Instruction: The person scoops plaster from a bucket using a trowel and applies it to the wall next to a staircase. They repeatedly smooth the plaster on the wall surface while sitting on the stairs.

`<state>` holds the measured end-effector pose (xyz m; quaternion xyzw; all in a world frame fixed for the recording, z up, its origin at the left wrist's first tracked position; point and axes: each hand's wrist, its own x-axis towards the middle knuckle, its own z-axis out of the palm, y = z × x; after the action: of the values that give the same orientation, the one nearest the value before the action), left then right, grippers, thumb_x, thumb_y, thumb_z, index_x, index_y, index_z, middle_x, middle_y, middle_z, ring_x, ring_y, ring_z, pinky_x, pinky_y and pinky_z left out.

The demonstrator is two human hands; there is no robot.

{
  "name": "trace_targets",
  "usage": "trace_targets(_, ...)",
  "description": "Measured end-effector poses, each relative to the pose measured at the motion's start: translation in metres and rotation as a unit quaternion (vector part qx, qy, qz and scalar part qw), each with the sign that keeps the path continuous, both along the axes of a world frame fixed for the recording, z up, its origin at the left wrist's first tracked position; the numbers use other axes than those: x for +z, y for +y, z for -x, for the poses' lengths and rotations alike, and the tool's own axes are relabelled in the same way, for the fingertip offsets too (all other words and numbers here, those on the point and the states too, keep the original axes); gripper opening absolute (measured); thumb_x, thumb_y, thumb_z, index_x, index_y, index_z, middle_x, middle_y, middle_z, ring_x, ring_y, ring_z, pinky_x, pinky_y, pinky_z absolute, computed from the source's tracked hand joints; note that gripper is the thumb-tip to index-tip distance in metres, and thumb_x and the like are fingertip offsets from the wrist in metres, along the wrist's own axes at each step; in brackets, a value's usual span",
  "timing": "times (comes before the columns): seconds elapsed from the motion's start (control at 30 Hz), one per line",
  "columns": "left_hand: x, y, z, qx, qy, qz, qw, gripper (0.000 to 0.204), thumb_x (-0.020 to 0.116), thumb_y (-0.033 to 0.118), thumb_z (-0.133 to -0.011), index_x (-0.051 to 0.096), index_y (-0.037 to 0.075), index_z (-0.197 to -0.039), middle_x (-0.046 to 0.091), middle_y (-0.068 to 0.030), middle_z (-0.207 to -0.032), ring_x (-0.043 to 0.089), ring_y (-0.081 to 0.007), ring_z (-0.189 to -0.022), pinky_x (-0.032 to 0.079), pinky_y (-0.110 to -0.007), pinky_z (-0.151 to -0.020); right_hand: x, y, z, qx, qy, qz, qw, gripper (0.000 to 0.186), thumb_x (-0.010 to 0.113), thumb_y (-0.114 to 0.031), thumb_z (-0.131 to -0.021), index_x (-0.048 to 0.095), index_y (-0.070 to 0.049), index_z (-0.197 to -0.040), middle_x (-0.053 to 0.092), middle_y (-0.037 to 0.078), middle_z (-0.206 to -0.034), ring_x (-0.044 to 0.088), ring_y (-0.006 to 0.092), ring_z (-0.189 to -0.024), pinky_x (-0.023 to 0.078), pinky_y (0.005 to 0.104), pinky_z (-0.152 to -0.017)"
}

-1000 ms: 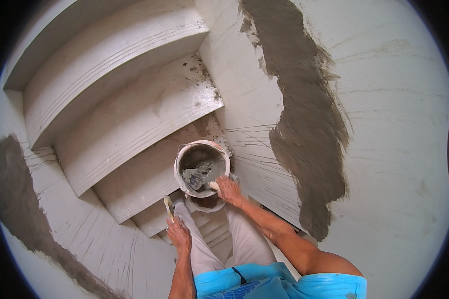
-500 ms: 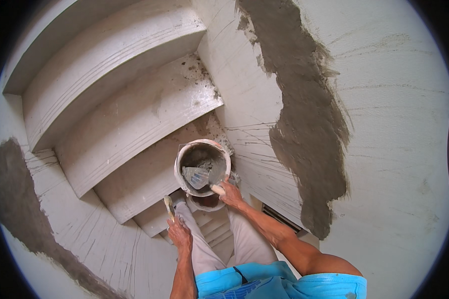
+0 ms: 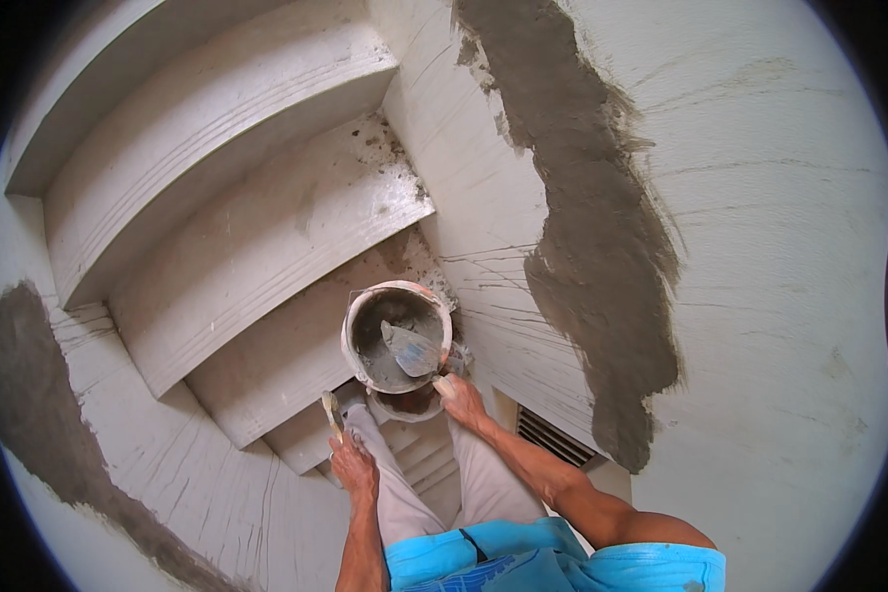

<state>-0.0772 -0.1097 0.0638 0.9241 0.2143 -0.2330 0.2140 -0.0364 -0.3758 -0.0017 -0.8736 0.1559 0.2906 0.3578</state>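
My right hand [image 3: 462, 403] is closed round the handle of a trowel [image 3: 411, 351]. Its pointed metal blade, smeared grey, lies over the mouth of a round bucket [image 3: 349, 340]. Grey mortar [image 3: 369, 343] coats the inside of this bucket. My left hand [image 3: 354, 466] grips a brush [image 3: 333, 412] with a pale head, held upright to the left of my leg. Under the first bucket, partly hidden by it, a second bucket [image 3: 405, 409] shows its rim and some reddish-brown contents.
Concrete stairs [image 3: 266, 237] rise toward the far left, with mortar crumbs on the treads. On the right wall [image 3: 760, 296] runs a broad band of wet grey mortar [image 3: 602, 227]; the left wall carries another [image 3: 30, 375]. A slatted vent [image 3: 553, 436] sits low beside my right forearm.
The trowel has turned, its tip now pointing up and away inside the bucket. My right hand has shifted slightly right and nearer to me. My left hand has hardly moved.
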Motion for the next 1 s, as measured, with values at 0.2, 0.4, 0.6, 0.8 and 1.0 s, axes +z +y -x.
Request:
trace_targets(0.2, 0.002, -0.001, -0.001, -0.002, 0.003, -0.007, 1.0, 0.025, 0.056, 0.02, -0.097, 0.065, -0.001, -0.109, 0.057, -0.03, -0.101, 0.065, -0.0466, -0.08, 0.051, -0.055, -0.069, 0.018, -0.001, 0.001, -0.028, 0.004, -0.006, 1.0, 0.036, 0.072, -0.022, -0.072, 0.054, -0.003, -0.097, 0.065, 0.023, -0.091, 0.063, 0.0454, -0.088, 0.048, 0.0507, -0.077)
trace_targets(0.4, -0.003, 0.0, 0.005, -0.006, -0.003, -0.005, 1.0, 0.027, 0.054, 0.022, -0.098, 0.064, -0.001, -0.109, 0.057, -0.0305, -0.101, 0.065, -0.0469, -0.08, 0.05, -0.056, -0.069, 0.019, 0.0, 0.01, -0.043, -0.012, -0.005, 0.999, 0.039, 0.073, -0.025, -0.07, 0.054, -0.002, -0.095, 0.063, 0.023, -0.088, 0.06, 0.0468, -0.086, 0.046, 0.05, -0.075)
trace_targets(0.6, 0.0, 0.0, 0.002, 0.001, 0.007, 0.01, 1.0, 0.027, 0.054, 0.022, -0.099, 0.064, 0.0, -0.108, 0.057, -0.0311, -0.101, 0.064, -0.0475, -0.079, 0.049, -0.056, -0.069, 0.018, 0.001, 0.015, -0.057, -0.023, -0.011, 0.998, 0.038, 0.073, -0.025, -0.07, 0.054, -0.002, -0.093, 0.062, 0.022, -0.085, 0.06, 0.0444, -0.082, 0.047, 0.0479, -0.073)
trace_targets(0.8, 0.0, -0.002, 0.006, -0.004, -0.022, -0.004, 1.0, 0.025, 0.054, 0.02, -0.098, 0.064, -0.001, -0.106, 0.057, -0.031, -0.099, 0.064, -0.0475, -0.079, 0.049, -0.056, -0.068, 0.008, -0.003, 0.03, -0.054, -0.034, -0.022, 0.998, 0.039, 0.073, -0.025, -0.07, 0.056, -0.002, -0.095, 0.062, 0.02, -0.085, 0.06, 0.0384, -0.079, 0.048, 0.044, -0.073)
trace_targets(1.0, 0.001, -0.003, 0.005, 0.004, -0.019, 0.004, 1.0, 0.024, 0.056, 0.019, -0.097, 0.064, -0.002, -0.106, 0.057, -0.0324, -0.102, 0.064, -0.0476, -0.079, 0.05, -0.056, -0.069, 0.015, -0.004, 0.031, -0.052, -0.051, -0.06, 0.996, 0.04, 0.072, -0.029, -0.075, 0.054, 0.0, -0.097, 0.062, 0.023, -0.085, 0.06, 0.0466, -0.083, 0.047, 0.0501, -0.073)
